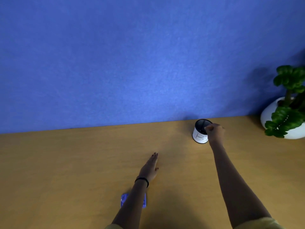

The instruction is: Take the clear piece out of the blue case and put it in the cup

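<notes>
A black cup (200,129) with a white paper label stands at the back of the table, near the blue wall. My right hand (214,129) hovers over its right rim with the fingers bunched together. I cannot make out the clear piece in them. The blue case (124,199) lies near the front of the table, and my left forearm crosses over its middle and hides it. Further forward, my left hand (151,167) rests flat on the table with straight fingers, holding nothing.
The wooden table (66,162) runs back to a blue wall (132,63). A green plant in a white pot (287,116) stands at the back right corner, to the right of the cup.
</notes>
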Available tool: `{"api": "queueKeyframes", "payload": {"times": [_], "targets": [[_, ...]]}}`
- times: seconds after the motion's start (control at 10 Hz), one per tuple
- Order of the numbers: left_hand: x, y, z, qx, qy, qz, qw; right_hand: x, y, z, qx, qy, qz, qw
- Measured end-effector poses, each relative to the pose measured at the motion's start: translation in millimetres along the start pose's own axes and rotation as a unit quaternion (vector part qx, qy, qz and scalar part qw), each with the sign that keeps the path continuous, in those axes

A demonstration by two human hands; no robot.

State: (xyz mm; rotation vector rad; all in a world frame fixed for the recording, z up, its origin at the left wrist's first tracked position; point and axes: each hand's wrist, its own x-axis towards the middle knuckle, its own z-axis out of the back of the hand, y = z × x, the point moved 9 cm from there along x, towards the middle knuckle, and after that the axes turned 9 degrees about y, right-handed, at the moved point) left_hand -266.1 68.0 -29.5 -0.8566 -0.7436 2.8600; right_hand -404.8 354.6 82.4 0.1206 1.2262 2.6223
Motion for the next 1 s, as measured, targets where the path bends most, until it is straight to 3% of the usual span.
{"api": "queueKeyframes", "payload": {"times": [0.2, 0.5, 1.0], "targets": [[-7.8, 4.4, -2.1, -0.002, 0.021, 0.01, 1.0, 1.9, 0.4, -1.8, -0.027, 0.015, 0.003, 1.0], [-10.4, 7.8, -2.5, -0.023, 0.04, 0.019, 0.999, -3.5, -0.3, 1.2, -0.027, -0.024, -0.003, 0.999], [-11.4, -9.1, 36.3, 0.005, 0.038, 0.026, 0.999, -5.4, 10.2, 6.1, 0.038, -0.016, -0.034, 0.999]]}}
